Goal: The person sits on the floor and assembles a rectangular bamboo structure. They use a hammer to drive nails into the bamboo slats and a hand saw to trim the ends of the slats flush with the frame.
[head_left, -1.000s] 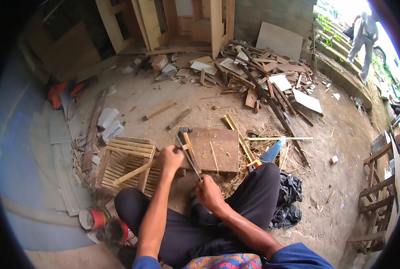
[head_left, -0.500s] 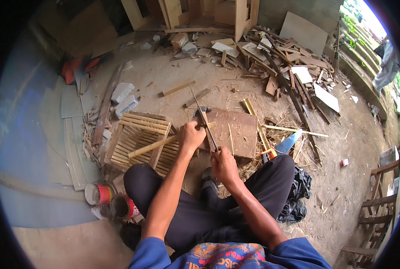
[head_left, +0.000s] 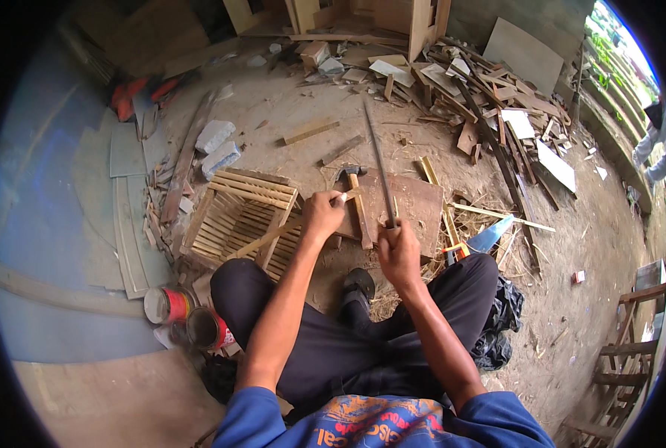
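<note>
My left hand (head_left: 323, 216) is closed on a pale bamboo strip (head_left: 266, 237), whose lower end slopes down over a slatted wooden crate (head_left: 232, 216). The strip's short tip shows past my fingers, above a brown wooden block (head_left: 415, 201). In my closed right hand (head_left: 400, 254) is a long, narrow knife (head_left: 378, 153), gripped at its handle, its blade pointing up and away from me. Blade and strip are apart. A claw hammer (head_left: 360, 213) with a wooden handle lies on the block between my hands.
By my right knee rests a handsaw (head_left: 490, 235) with an orange handle, among wood shavings. Two red tins (head_left: 175, 305) stand at left. Scrap wood (head_left: 490, 97) is heaped at the back right. Another person (head_left: 655, 142) shows at the far right edge.
The knife has moved right and lifted away from the strip, its blade now more upright. My left hand still holds the strip. The hammer now shows more fully.
</note>
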`<control>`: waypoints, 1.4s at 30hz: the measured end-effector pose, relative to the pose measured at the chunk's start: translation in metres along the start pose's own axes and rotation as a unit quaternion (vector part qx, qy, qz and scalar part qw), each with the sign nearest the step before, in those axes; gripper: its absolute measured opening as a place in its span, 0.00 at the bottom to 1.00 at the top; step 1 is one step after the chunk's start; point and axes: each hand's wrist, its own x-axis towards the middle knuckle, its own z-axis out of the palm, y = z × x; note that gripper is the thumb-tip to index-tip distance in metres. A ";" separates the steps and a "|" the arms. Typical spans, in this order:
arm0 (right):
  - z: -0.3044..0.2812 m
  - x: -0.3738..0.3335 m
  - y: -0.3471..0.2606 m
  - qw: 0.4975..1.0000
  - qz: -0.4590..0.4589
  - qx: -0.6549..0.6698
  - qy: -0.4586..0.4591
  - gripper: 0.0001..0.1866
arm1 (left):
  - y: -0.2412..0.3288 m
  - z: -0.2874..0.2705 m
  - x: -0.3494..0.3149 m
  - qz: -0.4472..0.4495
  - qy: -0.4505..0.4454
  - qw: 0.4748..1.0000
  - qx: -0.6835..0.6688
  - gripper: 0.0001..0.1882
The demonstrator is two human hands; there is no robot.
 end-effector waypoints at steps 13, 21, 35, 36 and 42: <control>-0.018 -0.024 0.082 0.971 0.143 -0.187 -0.048 0.16 | -0.001 -0.022 -0.010 0.022 0.026 0.999 -0.020 0.12; -0.002 -0.028 0.105 0.925 0.137 -0.352 -0.034 0.28 | -0.006 -0.015 -0.008 0.052 0.007 0.999 -0.003 0.15; -0.010 -0.036 0.138 0.951 0.139 -0.270 -0.064 0.22 | -0.013 -0.020 -0.011 0.151 -0.037 0.981 0.120 0.16; -0.017 -0.028 0.103 0.960 0.130 -0.238 -0.066 0.22 | -0.019 -0.025 -0.015 0.160 -0.043 0.979 0.119 0.16; -0.037 -0.021 0.127 0.971 0.198 -0.077 0.109 0.19 | 0.015 -0.002 -0.026 0.218 -0.091 0.968 0.090 0.16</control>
